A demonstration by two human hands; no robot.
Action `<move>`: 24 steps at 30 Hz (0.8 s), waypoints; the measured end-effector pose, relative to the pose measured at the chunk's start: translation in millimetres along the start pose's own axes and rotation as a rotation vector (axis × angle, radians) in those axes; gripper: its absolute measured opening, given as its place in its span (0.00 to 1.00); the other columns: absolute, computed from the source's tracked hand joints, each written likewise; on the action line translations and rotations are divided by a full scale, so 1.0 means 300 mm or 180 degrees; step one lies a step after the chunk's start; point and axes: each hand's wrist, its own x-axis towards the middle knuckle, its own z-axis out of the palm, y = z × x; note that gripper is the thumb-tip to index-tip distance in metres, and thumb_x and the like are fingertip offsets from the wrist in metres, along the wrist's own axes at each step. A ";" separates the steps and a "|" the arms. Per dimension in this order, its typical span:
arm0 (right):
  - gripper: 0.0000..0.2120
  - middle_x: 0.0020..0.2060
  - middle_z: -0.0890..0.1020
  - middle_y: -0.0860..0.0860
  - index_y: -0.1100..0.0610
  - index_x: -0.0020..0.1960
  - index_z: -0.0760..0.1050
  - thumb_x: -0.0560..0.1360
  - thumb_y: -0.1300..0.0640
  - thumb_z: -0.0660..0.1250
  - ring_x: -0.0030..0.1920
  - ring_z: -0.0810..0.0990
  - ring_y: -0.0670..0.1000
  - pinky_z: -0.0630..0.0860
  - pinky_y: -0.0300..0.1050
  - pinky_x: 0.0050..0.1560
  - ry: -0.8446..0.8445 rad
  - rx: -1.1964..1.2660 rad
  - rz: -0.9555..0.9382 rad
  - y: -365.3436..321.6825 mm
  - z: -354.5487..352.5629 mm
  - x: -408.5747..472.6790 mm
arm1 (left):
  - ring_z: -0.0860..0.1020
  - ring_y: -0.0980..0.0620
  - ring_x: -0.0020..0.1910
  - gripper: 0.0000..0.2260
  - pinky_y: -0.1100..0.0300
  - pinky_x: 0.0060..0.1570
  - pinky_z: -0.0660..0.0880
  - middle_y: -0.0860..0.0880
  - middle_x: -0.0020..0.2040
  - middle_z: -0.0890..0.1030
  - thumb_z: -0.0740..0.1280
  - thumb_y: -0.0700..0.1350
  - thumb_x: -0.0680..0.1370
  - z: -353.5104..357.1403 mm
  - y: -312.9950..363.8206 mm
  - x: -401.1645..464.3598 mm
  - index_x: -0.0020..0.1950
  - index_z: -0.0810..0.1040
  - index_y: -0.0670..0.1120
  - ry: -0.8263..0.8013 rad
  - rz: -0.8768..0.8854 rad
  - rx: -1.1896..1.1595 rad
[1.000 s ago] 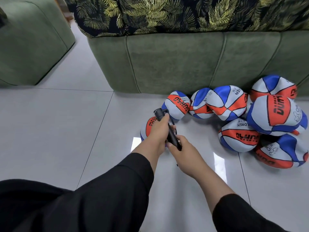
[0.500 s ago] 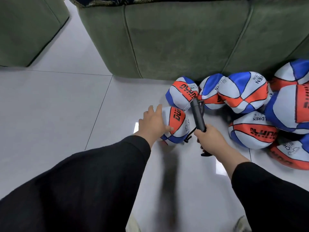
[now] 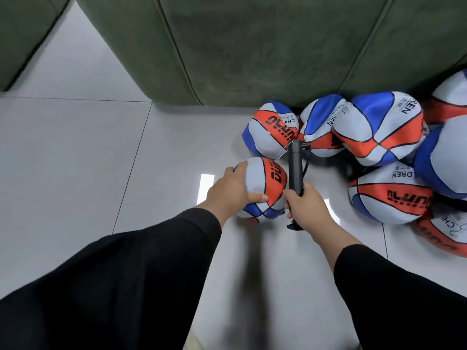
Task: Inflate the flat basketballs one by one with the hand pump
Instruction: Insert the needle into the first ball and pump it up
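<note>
Left hand [image 3: 233, 189] rests on 1 basketball [image 3: 262, 190], fingers spread over its left side and thumb pressed on the near face; the ball sits on the white tiled floor [image 3: 75, 152], apart from the pile. Right hand [image 3: 307, 207] is clamped around the lower end of 1 black hand pump [image 3: 295, 168], barrel pointing away toward the far side, just right of the held ball. Thin hose hangs beside the barrel. At least 7 more basketballs [image 3: 379, 127] lie piled to the right against 1 green sofa [image 3: 252, 46]; the frame edge cuts some off. Both sleeves are black.
</note>
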 end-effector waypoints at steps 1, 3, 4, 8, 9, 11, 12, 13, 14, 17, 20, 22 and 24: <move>0.07 0.44 0.81 0.57 0.54 0.57 0.72 0.80 0.54 0.63 0.36 0.78 0.54 0.77 0.43 0.28 -0.0009 0.0000 -0.0012 -0.001 -0.001 0.005 | 0.73 0.42 0.69 0.53 0.44 0.65 0.75 0.46 0.75 0.67 0.80 0.65 0.67 -0.011 -0.014 0.000 0.83 0.54 0.55 -0.0096 -0.0031 -0.0171; 0.06 0.42 0.81 0.56 0.54 0.57 0.72 0.81 0.54 0.63 0.34 0.78 0.53 0.77 0.43 0.27 -0.0032 0.0035 -0.0053 -0.009 -0.002 0.009 | 0.70 0.44 0.74 0.57 0.43 0.69 0.74 0.47 0.77 0.65 0.81 0.67 0.63 -0.041 -0.050 -0.001 0.84 0.53 0.56 -0.0250 -0.0035 -0.0531; 0.06 0.41 0.81 0.56 0.55 0.56 0.72 0.81 0.54 0.64 0.34 0.78 0.53 0.79 0.45 0.29 -0.0029 0.0045 -0.0080 -0.012 -0.002 0.011 | 0.67 0.45 0.76 0.59 0.43 0.71 0.73 0.48 0.78 0.64 0.81 0.70 0.61 -0.051 -0.072 0.002 0.84 0.54 0.57 -0.0267 -0.0025 -0.0633; 0.05 0.43 0.83 0.57 0.55 0.54 0.72 0.81 0.53 0.64 0.34 0.81 0.53 0.83 0.53 0.39 -0.0036 0.0062 -0.0139 -0.025 0.016 0.016 | 0.69 0.49 0.75 0.57 0.44 0.70 0.74 0.53 0.76 0.67 0.82 0.69 0.59 -0.045 -0.117 -0.016 0.81 0.58 0.60 -0.0177 0.0096 -0.0638; 0.06 0.44 0.83 0.58 0.55 0.55 0.73 0.81 0.53 0.64 0.35 0.81 0.53 0.82 0.52 0.37 -0.0058 0.0058 -0.0150 -0.027 0.022 0.014 | 0.70 0.49 0.73 0.55 0.46 0.70 0.73 0.52 0.76 0.68 0.84 0.65 0.61 -0.047 -0.105 -0.030 0.81 0.59 0.59 -0.0097 0.0096 -0.0577; 0.06 0.46 0.82 0.58 0.54 0.56 0.73 0.82 0.53 0.63 0.35 0.81 0.52 0.81 0.49 0.34 -0.0077 0.0019 -0.0178 -0.024 0.031 0.009 | 0.70 0.47 0.73 0.52 0.49 0.70 0.72 0.50 0.76 0.67 0.84 0.57 0.66 -0.041 -0.089 -0.037 0.82 0.58 0.55 -0.0038 0.0081 -0.0455; 0.06 0.47 0.82 0.58 0.53 0.56 0.73 0.82 0.53 0.63 0.36 0.81 0.51 0.81 0.49 0.34 -0.0076 0.0014 -0.0185 -0.023 0.033 0.005 | 0.71 0.46 0.72 0.51 0.49 0.69 0.72 0.48 0.77 0.67 0.83 0.57 0.67 -0.037 -0.088 -0.032 0.83 0.57 0.53 -0.0009 0.0074 -0.0366; 0.05 0.47 0.82 0.58 0.52 0.56 0.72 0.81 0.53 0.63 0.36 0.81 0.51 0.82 0.49 0.34 -0.0085 0.0026 -0.0183 -0.022 0.034 0.002 | 0.72 0.45 0.72 0.50 0.49 0.68 0.72 0.47 0.77 0.67 0.82 0.57 0.69 -0.035 -0.090 -0.026 0.83 0.57 0.52 -0.0001 0.0023 -0.0252; 0.04 0.48 0.83 0.58 0.51 0.55 0.72 0.81 0.53 0.63 0.37 0.82 0.51 0.82 0.50 0.36 -0.0103 0.0041 -0.0175 -0.022 0.035 0.000 | 0.73 0.44 0.71 0.49 0.49 0.67 0.72 0.47 0.77 0.67 0.82 0.58 0.69 -0.033 -0.090 -0.023 0.83 0.57 0.52 0.0026 -0.0002 -0.0165; 0.04 0.50 0.83 0.59 0.52 0.55 0.72 0.81 0.53 0.63 0.38 0.81 0.52 0.82 0.49 0.36 -0.0160 0.0021 -0.0141 -0.033 0.030 -0.001 | 0.74 0.43 0.71 0.48 0.50 0.66 0.72 0.46 0.77 0.69 0.81 0.59 0.70 -0.029 -0.088 -0.025 0.82 0.59 0.52 0.0077 -0.0102 -0.0056; 0.05 0.49 0.82 0.59 0.54 0.55 0.72 0.81 0.54 0.63 0.37 0.80 0.52 0.80 0.46 0.32 -0.0184 0.0045 -0.0100 -0.043 0.020 -0.006 | 0.73 0.44 0.72 0.50 0.48 0.69 0.73 0.47 0.77 0.68 0.82 0.59 0.68 -0.034 -0.077 -0.034 0.83 0.57 0.52 0.0058 -0.0150 -0.0171; 0.06 0.46 0.82 0.58 0.54 0.55 0.72 0.82 0.52 0.63 0.36 0.81 0.53 0.81 0.47 0.33 -0.0192 0.0001 -0.0107 -0.053 0.013 -0.024 | 0.71 0.43 0.73 0.55 0.43 0.70 0.73 0.48 0.77 0.67 0.82 0.64 0.64 -0.047 -0.078 -0.040 0.83 0.56 0.55 -0.0100 -0.0087 -0.0387; 0.07 0.43 0.81 0.57 0.55 0.56 0.72 0.82 0.52 0.63 0.34 0.79 0.53 0.79 0.46 0.31 -0.0151 -0.0009 -0.0161 -0.072 0.001 -0.052 | 0.64 0.41 0.79 0.56 0.39 0.73 0.70 0.45 0.81 0.61 0.79 0.69 0.64 -0.066 -0.058 -0.062 0.84 0.52 0.57 -0.0133 0.0031 -0.0272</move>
